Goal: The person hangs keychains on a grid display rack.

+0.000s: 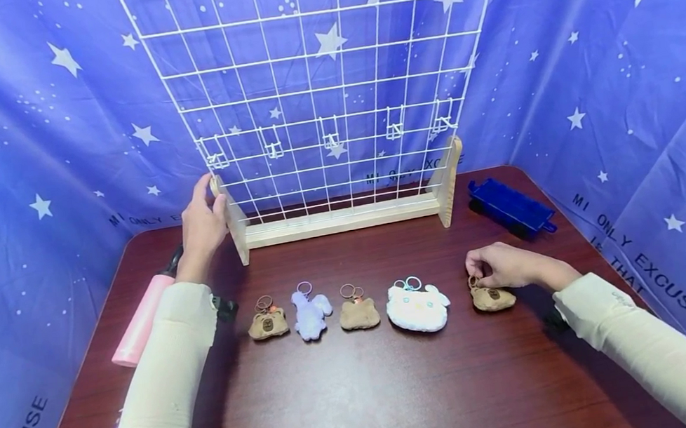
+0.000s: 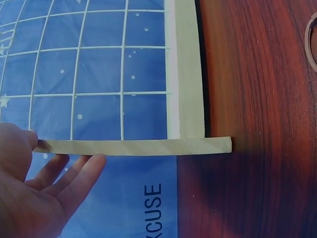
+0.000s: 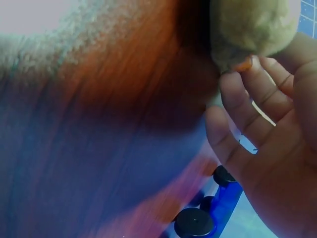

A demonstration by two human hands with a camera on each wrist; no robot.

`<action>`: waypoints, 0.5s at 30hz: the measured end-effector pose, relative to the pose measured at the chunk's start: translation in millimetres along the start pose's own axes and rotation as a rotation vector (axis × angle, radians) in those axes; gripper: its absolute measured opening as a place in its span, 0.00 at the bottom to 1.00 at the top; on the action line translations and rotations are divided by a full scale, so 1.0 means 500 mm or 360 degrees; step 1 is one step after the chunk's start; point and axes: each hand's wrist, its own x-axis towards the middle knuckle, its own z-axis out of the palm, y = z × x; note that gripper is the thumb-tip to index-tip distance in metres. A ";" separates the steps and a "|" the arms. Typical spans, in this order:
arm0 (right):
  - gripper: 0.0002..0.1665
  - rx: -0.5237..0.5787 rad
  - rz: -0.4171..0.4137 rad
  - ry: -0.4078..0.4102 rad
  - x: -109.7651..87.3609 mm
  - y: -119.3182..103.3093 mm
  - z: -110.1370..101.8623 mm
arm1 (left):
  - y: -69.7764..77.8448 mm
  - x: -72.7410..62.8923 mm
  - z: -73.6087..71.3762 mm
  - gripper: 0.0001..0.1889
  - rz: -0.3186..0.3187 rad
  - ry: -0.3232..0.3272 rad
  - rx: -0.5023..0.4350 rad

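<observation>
A white wire grid [image 1: 326, 89] stands upright in a wooden stand [image 1: 344, 221]. My left hand [image 1: 201, 223] holds the top of its left side piece. In the left wrist view, the thumb is on one side of that wooden piece [image 2: 148, 148] and the fingers on the other. On the right of the table, my right hand [image 1: 508, 266] pinches the ring end of a brown plush keychain [image 1: 494, 300] with a dark muzzle. The right wrist view shows this plush [image 3: 255, 25] close up and blurred at the fingertips.
Left of it lie a brown plush keychain [image 1: 269, 325], a lavender one [image 1: 312, 318], a plain brown one [image 1: 359, 315] and a white one [image 1: 417, 310]. Several white hooks [image 1: 395, 130] hang on the grid. A blue toy wagon [image 1: 512, 207] is back right, a pink cylinder [image 1: 142, 321] left.
</observation>
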 end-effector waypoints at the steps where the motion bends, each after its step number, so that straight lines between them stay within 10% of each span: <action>1: 0.15 0.0006 0.0004 0.0009 -0.001 0.001 -0.001 | 0.000 0.000 0.000 0.28 0.0003 0.0000 0.0002; 15: 0.10 0.0111 0.0063 0.0213 -0.015 0.007 -0.027 | -0.001 -0.002 -0.001 0.28 0.0028 0.0002 0.0008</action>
